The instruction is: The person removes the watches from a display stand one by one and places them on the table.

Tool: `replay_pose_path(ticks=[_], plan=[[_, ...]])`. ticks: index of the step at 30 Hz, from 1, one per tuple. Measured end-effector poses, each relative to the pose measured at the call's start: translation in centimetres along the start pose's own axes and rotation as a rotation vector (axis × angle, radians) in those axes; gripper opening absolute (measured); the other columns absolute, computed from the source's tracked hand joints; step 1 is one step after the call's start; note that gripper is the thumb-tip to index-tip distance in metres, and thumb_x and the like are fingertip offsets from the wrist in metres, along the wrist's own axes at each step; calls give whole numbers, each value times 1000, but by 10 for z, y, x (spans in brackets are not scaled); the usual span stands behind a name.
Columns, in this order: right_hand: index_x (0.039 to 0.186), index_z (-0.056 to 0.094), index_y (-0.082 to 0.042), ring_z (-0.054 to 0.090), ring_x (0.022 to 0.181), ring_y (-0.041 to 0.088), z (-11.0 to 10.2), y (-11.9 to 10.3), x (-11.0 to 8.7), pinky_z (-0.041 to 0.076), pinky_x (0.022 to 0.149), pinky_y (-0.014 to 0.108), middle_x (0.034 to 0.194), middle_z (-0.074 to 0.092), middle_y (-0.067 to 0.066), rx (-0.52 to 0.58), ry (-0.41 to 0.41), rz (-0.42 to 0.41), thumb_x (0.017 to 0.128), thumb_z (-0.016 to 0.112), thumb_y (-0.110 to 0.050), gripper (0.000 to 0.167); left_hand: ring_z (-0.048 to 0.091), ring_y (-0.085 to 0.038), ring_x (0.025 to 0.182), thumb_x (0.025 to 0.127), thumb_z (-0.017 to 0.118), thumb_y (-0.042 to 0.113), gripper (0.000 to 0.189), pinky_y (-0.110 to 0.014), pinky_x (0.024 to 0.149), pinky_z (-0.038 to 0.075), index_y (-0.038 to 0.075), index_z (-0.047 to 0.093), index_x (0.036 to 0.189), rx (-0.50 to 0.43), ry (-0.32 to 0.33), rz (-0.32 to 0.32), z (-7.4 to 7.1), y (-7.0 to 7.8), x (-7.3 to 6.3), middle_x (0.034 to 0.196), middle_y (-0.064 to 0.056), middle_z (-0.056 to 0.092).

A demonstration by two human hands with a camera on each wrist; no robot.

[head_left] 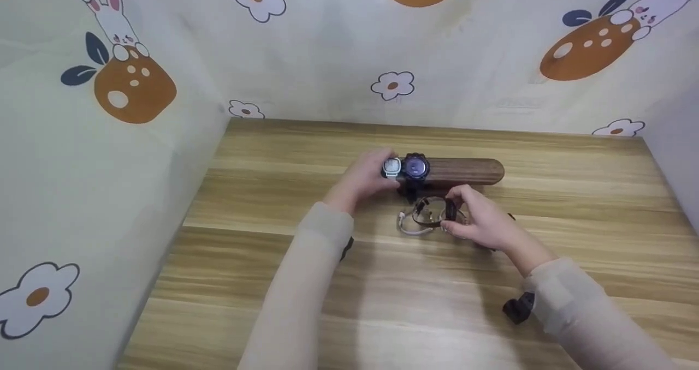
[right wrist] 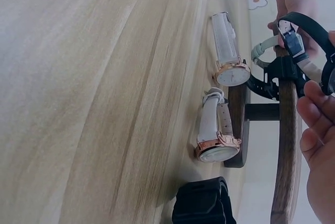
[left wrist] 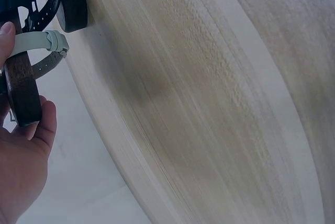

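Observation:
My left hand [head_left: 367, 174] grips the left end of a dark wooden watch stand [head_left: 467, 171], beside a pale mint watch [head_left: 392, 166] strapped round its bar. In the left wrist view the thumb presses by the mint strap [left wrist: 32, 41] and fingers curl under the bar end. Next to the mint watch, a chunky black watch [head_left: 416, 167] sits on the bar. In front of the stand, my right hand [head_left: 483, 221] pinches a black-strapped watch [head_left: 450, 210], its strap [right wrist: 310, 21] hanging in an open curve. The right wrist view shows part of that watch cut off.
Two watches with white straps and rose-gold cases, one farther [right wrist: 226, 41] and one nearer [right wrist: 209, 122], lie on the wooden table [head_left: 262, 282] before the stand. A black object [right wrist: 203, 203] lies nearer. Patterned walls [head_left: 327, 59] rise behind and at both sides.

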State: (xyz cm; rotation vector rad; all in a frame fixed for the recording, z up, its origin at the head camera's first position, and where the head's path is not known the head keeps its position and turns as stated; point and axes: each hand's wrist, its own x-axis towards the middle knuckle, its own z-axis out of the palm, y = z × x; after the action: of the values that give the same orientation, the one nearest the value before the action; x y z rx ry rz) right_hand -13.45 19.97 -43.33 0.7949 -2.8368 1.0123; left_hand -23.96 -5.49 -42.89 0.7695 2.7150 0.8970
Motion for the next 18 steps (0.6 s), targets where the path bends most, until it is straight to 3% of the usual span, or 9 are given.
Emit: replay_pose_path(ticks=[11,18], plan=[[112,49,-9,61,89,25,2,1,-2,51,76,43,97,63,7,-42,-21,-20,73,76,-24,50,49,-20,113,76,77,21,50,-33,101,36,10,52,118,17,-8,9,-1,1,0,120,-5,57],[111,50,-9,60,78,24,6,-1,-3,49,65,36,94,62,4,-27,-28,-24,71,77,-24,51,49,-20,112,76,77,21,49,-33,100,37,10,52,117,16,-6,5,-1,1,0,118,-4,57]])
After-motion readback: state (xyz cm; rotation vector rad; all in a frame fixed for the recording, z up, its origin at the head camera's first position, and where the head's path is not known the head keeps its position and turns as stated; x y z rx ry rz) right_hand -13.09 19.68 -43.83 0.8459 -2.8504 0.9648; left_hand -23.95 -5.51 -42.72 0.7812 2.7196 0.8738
